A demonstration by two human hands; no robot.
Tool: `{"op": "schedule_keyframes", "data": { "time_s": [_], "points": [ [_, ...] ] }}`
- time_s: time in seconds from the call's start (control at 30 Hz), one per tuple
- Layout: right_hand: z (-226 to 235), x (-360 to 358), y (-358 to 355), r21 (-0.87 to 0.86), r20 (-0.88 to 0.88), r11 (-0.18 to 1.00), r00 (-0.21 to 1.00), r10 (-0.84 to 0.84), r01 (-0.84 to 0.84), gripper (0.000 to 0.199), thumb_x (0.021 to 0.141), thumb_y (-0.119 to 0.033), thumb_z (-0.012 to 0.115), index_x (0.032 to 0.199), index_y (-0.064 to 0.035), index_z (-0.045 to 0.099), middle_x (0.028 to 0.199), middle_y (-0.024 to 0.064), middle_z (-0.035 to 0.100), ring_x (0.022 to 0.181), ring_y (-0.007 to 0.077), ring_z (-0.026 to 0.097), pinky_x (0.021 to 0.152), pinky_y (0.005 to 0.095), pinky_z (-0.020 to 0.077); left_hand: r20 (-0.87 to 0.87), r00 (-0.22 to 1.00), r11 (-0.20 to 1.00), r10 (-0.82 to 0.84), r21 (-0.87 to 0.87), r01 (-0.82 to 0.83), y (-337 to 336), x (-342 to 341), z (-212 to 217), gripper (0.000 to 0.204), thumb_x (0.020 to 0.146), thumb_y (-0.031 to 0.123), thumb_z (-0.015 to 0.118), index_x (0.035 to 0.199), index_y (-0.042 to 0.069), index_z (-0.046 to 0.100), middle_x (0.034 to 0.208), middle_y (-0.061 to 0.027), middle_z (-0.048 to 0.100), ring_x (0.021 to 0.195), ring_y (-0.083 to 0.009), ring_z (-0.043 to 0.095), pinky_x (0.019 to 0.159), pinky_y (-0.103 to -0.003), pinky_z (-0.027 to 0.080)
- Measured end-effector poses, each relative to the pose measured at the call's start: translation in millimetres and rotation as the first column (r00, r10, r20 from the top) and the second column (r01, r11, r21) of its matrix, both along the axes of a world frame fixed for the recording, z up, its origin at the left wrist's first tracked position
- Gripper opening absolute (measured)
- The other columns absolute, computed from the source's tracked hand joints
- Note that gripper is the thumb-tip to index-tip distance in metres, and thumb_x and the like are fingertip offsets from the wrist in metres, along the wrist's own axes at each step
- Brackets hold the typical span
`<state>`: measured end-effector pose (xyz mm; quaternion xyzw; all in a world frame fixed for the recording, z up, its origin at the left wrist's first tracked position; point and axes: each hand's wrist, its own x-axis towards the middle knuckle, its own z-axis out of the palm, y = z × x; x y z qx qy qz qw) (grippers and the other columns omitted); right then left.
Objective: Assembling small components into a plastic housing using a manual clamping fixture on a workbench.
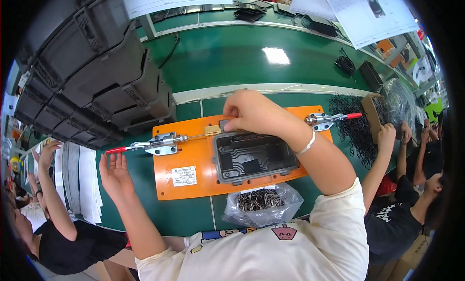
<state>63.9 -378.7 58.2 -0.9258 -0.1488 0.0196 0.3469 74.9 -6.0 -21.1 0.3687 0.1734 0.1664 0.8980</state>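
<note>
On an orange fixture plate (208, 186) sits a dark grey plastic box (256, 177), its inside facing up. My right hand (247, 111) reaches over the box to its far left corner. Its fingers are bent, with the thumb beside a small grey part and a brass block (212, 130); what they grip is hidden. Palm up and fingers spread, my left hand (117, 177) is just below the red handle (116, 150) of the left toggle clamp (162, 143), holding nothing. A second toggle clamp (324, 119) is mounted on the plate's right side.
A plastic bag (286, 215) of small metal pins lies in front of the plate. Stacked grey cases (131, 97) rise at the left. Black hook-shaped parts (346, 136) lie beside a cardboard box (372, 116) at right. Co-workers' arms (382, 155) show on both sides.
</note>
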Motion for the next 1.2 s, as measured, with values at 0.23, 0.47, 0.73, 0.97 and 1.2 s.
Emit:
{"op": "schedule_keyframes", "data": {
  "time_s": [0.23, 0.47, 0.73, 0.97, 1.2],
  "points": [
    [12, 25, 19, -0.14, -0.316, 0.986, 0.948, 0.038, -0.087, 0.029, 0.064, -0.011, 0.083, 0.083, 0.0011, 0.064, 0.078, 0.011, 0.066, 0.067, 0.0216, 0.064, 0.058, 0.0351, 0.0505, -0.075, 0.992, 0.988, 0.103, -0.108, -0.111, -3, 20, 13, 0.046, 0.088, 0.02, 0.064, 0.121, 0.0, 0.038, 0.116, -0.0182, 0.047, 0.115, -0.0339, 0.048, 0.102, -0.045, 0.039],
    [7, 35, 16, -0.166, -0.348, 0.976, 0.935, 0.074, -0.139, 0.022, 0.064, -0.01, 0.083, 0.072, 0.0007, 0.065, 0.069, 0.0112, 0.066, 0.067, 0.0228, 0.065, 0.057, 0.0352, 0.049, 0.275, 0.962, 0.995, 0.009, 0.091, -0.035, -10, 33, 35, 0.016, 0.094, 0.019, 0.055, 0.097, 0.003, 0.053, 0.088, -0.0073, 0.056, 0.087, -0.0206, 0.053, 0.088, -0.036, 0.043],
    [13, 34, 20, -0.156, -0.413, 0.984, 0.911, 0.014, -0.086, 0.025, 0.064, -0.01, 0.083, 0.074, 0.0019, 0.063, 0.068, 0.0128, 0.065, 0.061, 0.0229, 0.065, 0.052, 0.0356, 0.0492, 0.401, 0.908, 0.925, -0.122, 0.378, -0.043, -57, 35, 79, 0.03, 0.097, 0.018, 0.051, 0.069, 0.008, 0.044, 0.06, -0.0003, 0.039, 0.05, -0.01, 0.035, 0.051, -0.028, 0.03],
    [7, 33, 16, -0.115, -0.421, 0.992, 0.907, -0.009, -0.044, 0.025, 0.064, -0.009, 0.083, 0.074, 0.0029, 0.063, 0.066, 0.0128, 0.065, 0.059, 0.0225, 0.064, 0.051, 0.0349, 0.0488, 0.411, 0.887, 0.941, -0.208, 0.333, 0.066, -47, 37, 77, 0.032, 0.096, 0.016, 0.051, 0.066, 0.008, 0.043, 0.057, -0.0005, 0.037, 0.046, -0.0101, 0.032, 0.048, -0.028, 0.029],
    [11, 34, 22, -0.143, -0.416, 0.989, 0.909, -0.018, -0.046, 0.025, 0.064, -0.008, 0.082, 0.076, 0.0035, 0.063, 0.066, 0.0138, 0.064, 0.062, 0.0234, 0.064, 0.053, 0.0365, 0.048, 0.407, 0.896, 0.921, -0.179, 0.39, 0.007, -56, 34, 82, 0.032, 0.094, 0.012, 0.051, 0.063, 0.008, 0.04, 0.055, -0.0008, 0.036, 0.045, -0.0101, 0.032, 0.048, -0.028, 0.029]
  ]
}}
